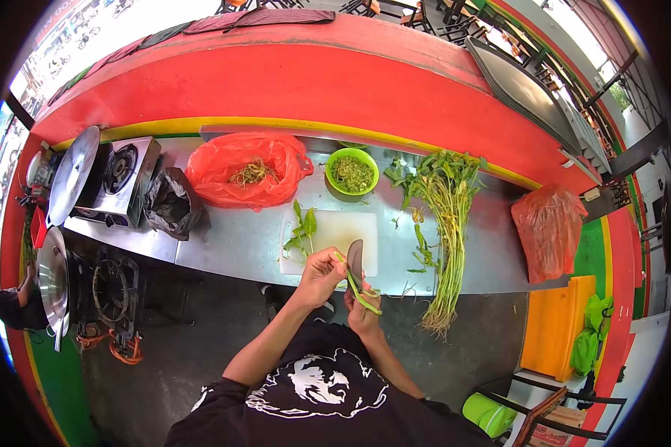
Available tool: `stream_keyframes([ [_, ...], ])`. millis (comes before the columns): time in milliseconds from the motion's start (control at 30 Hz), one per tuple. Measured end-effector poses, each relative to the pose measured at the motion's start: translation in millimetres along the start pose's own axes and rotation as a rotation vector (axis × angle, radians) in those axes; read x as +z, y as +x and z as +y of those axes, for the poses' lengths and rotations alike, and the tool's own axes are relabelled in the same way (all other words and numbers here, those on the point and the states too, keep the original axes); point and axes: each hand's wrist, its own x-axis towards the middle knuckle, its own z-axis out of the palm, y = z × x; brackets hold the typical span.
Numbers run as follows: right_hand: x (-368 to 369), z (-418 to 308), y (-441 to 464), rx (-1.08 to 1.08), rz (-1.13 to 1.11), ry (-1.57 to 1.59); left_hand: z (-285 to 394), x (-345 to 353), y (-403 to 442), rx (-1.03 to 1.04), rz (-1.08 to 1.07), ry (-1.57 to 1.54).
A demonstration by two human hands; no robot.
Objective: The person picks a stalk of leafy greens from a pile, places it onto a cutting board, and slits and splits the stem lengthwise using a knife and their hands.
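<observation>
Near the counter's front edge, my left hand [322, 279] pinches a green stem [364, 301] that runs across to my right hand. My right hand [364, 311] is closed around a knife with a dark blade [356, 261], which points up and away from me beside the stem. Just beyond the hands lies a white cutting board [350, 232], with leafy green sprigs [303, 227] on its left part. A green bowl [352, 171] of chopped greens stands behind the board. To the right, a large bunch of long-stemmed greens [451, 238] hangs its roots over the front edge.
A red plastic bag [216, 175] with root scraps and a black bag [173, 203] sit left of the board. Farther left is a gas stove [119, 175]. Another red bag [550, 232] lies at the counter's right end. A red wall [335, 86] runs along the back.
</observation>
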Motion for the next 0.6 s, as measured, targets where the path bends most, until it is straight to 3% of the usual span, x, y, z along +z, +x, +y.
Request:
stream_keyframes([
  [167, -0.9, -6.9, 5.5, 0.063, 0.018, 0.088, -5.9, -7.3, -4.4, -0.133, -0.009, 0.065],
  [433, -2.0, 6.8, 7.0, -0.101, -0.01, -0.033, 2.2, 2.8, 4.6, 0.004, 0.004, 0.096],
  [600, 1.4, 1.3, 7.8, -0.057, 0.016, -0.026, 5.7, 5.3, 6.4, 0.014, 0.017, 0.133],
])
